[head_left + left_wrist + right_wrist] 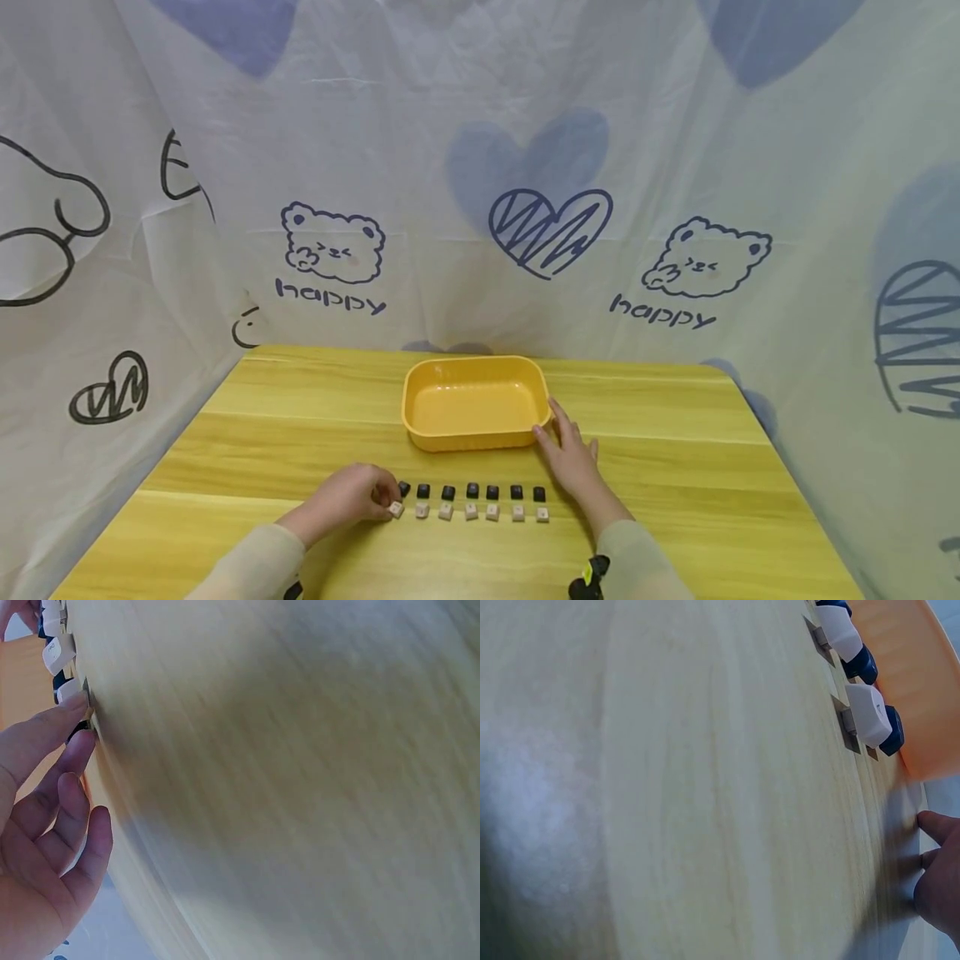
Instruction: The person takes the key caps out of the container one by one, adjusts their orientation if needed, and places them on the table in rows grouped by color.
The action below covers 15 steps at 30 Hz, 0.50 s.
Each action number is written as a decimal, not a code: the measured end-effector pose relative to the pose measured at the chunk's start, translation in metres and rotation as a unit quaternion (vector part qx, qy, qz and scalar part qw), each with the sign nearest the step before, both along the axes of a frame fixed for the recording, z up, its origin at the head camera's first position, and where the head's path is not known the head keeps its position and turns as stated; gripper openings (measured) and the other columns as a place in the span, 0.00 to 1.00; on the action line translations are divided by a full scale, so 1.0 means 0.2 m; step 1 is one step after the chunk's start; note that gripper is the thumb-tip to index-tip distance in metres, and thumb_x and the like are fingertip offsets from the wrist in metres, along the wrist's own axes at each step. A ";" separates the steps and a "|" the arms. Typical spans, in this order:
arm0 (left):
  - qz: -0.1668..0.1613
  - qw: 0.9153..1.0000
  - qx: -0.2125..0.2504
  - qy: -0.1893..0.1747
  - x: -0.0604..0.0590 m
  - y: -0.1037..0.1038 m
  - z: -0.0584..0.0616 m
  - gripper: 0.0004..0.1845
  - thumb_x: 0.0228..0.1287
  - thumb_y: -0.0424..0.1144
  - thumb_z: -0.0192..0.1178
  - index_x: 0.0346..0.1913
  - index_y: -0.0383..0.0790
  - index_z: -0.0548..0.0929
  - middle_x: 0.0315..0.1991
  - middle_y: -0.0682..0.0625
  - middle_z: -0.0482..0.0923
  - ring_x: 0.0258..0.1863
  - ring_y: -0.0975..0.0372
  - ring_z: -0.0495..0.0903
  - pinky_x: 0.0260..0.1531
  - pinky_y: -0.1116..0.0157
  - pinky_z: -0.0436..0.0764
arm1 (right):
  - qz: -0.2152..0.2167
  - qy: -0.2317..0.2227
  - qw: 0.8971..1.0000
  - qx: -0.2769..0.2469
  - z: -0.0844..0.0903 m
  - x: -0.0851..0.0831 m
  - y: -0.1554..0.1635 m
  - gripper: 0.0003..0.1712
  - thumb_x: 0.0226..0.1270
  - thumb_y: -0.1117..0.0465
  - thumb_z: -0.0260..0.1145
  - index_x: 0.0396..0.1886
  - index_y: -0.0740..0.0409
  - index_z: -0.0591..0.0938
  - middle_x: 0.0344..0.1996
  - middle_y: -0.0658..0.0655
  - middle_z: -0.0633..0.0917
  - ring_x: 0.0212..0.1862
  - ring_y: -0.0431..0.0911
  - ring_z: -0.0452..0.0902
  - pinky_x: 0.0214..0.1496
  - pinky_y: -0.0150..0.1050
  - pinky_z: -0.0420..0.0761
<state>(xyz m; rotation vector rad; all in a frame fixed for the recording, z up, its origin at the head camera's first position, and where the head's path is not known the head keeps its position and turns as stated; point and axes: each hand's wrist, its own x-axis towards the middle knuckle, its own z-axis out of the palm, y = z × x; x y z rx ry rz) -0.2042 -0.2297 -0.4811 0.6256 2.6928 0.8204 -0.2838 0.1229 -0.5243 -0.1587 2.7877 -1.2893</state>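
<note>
On table | left hand grip pinches white keycap — right hand fingers apart, touching tray

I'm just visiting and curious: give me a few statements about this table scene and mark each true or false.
1. The yellow tray is empty. True.
2. The keycaps lie in one single row. False: two rows, a dark one behind a light one.
3. The left hand is at the left end of the rows. True.
4. The right hand holds a keycap. False: it rests on the table beside the tray, fingers straight.
</note>
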 end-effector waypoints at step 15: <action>0.023 0.996 -0.047 0.071 -0.07 0.02 0.22 0.10 0.55 0.40 0.72 0.39 0.42 0.86 0.30 0.59 0.80 0.29 0.66 0.77 0.29 0.64 0.76 | 0.010 0.024 0.999 0.040 0.10 -0.02 0.03 0.40 0.74 0.41 0.54 0.78 0.51 0.53 0.69 0.68 0.66 0.68 0.65 0.60 0.67 0.70 0.46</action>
